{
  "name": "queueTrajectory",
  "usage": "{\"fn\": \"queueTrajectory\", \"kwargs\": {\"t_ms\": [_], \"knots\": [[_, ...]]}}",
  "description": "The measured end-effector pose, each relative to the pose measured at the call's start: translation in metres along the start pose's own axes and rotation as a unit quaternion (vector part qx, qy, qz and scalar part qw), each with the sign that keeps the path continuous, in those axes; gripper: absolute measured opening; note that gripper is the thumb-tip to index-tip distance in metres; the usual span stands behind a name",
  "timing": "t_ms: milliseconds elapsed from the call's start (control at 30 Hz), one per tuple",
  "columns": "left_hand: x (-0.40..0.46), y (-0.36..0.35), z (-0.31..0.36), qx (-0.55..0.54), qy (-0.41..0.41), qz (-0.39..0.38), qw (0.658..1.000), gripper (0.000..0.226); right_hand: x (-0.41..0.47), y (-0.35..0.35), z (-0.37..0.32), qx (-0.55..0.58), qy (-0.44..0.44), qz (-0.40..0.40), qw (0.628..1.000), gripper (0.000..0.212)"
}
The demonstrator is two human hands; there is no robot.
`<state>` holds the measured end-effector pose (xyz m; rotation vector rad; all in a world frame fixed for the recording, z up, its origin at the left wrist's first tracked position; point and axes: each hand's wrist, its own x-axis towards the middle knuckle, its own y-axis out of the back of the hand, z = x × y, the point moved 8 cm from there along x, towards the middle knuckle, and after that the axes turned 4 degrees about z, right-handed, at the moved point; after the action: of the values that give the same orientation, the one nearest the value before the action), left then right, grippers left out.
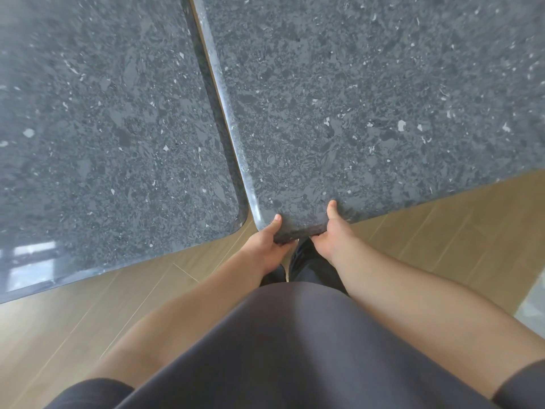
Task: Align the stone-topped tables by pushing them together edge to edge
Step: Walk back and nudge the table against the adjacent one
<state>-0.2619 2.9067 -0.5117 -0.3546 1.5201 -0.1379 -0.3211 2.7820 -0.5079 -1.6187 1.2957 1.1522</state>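
At near corner of rt table – 2 hands, left hand & right hand grip its edge, 2 tables, left table just beside.

Soft daylight, window glare on left tabletop, wide-angle edge bending

My arms are bare from the short sleeves down, and my left hand and right hand wear no gloves, rings or watch. My top is plain dark grey, smooth, with no print. Below it show dark trousers.
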Motion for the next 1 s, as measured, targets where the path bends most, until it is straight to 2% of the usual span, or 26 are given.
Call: {"fn": "queueTrajectory", "kwargs": {"t_ms": [333, 533, 733, 800, 833, 933, 1000], "knots": [[0.002, 0.002, 0.002, -0.016, 0.021, 0.001, 1.000, 0.027, 0.000, -0.002, 0.002, 0.000, -0.004, 0.008, 1.000, 0.063], [0.002, 0.006, 0.005, -0.002, 0.022, 0.020, 1.000, 0.045, -0.008, 0.006, 0.004, 0.032, -0.051, 0.002, 0.998, 0.029], [-0.011, 0.010, 0.017, 0.096, 0.005, 0.077, 0.992, 0.041, -0.028, 0.022, 0.002, -0.051, -0.047, 0.008, 0.998, 0.039], [-0.027, 0.015, 0.029, 0.196, -0.028, 0.117, 0.973, 0.047, -0.038, 0.025, -0.004, -0.059, -0.047, 0.000, 0.997, 0.043], [-0.037, 0.017, 0.036, 0.214, -0.046, 0.144, 0.965, 0.051, -0.043, 0.027, -0.007, -0.058, -0.047, -0.006, 0.997, 0.046], [-0.060, 0.018, 0.054, 0.222, -0.096, 0.144, 0.960, 0.056, -0.061, 0.033, -0.024, -0.050, -0.022, -0.046, 0.997, 0.045], [-0.072, 0.014, 0.051, 0.215, -0.076, 0.096, 0.969, 0.041, -0.074, 0.039, -0.036, -0.062, 0.010, -0.073, 0.995, 0.037]]}}
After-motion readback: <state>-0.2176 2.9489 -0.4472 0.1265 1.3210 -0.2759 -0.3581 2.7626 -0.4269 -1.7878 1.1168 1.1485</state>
